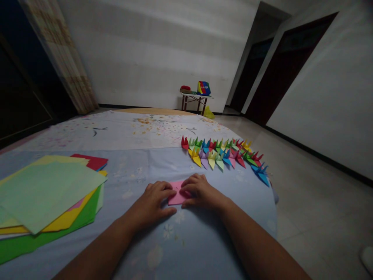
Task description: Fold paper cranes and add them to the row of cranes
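A small folded piece of pink origami paper (pixel 176 199) lies flat on the blue flowered tablecloth (pixel 140 249), between my two hands. My left hand (pixel 155 200) is at its left edge, the index finger over the paper and the thumb just below. From the other side my right hand (pixel 201 192) curls its fingers over the paper's right part, hiding that part, with the thumb at the lower edge. Both hands grip the pink paper against the table. Beyond my right hand stand rows of folded paper cranes (pixel 214 155) in many colours.
On the left lies a loose stack of coloured paper sheets (pixel 55 190), pale green on top. A low side table (pixel 196 95) with a colourful box (pixel 203 88) stands by the far wall. The round table's right edge drops to a tiled floor (pixel 314 206).
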